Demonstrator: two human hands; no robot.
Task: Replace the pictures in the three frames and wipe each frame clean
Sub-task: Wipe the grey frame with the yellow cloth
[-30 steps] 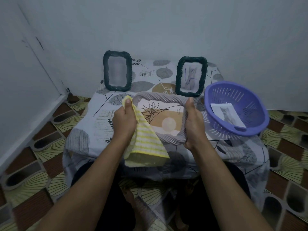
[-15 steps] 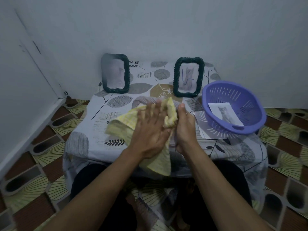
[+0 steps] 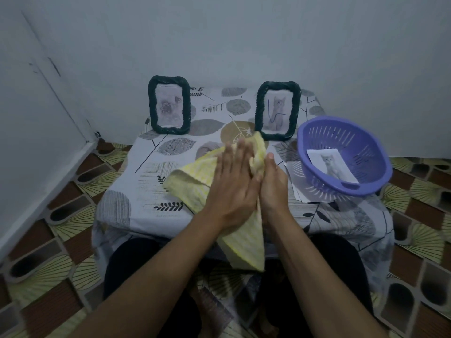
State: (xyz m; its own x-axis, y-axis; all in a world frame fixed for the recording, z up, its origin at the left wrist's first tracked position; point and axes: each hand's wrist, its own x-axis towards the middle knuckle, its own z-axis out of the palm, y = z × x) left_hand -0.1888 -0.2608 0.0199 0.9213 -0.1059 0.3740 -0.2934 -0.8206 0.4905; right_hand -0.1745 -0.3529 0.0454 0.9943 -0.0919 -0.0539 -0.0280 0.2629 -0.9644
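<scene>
Two hands (image 3: pixel 234 184), two standing frames (image 3: pixel 169 108)

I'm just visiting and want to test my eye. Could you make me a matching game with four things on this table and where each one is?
Things:
1. yellow cloth
2. purple basket
3. loose cat picture
4. two dark frames

Places:
A. inside the basket
B. standing upright at the back of the table
C. at the table's right edge
D. under the flat left hand

Pairs: 1-D, 2-C, 3-A, 4-B
</scene>
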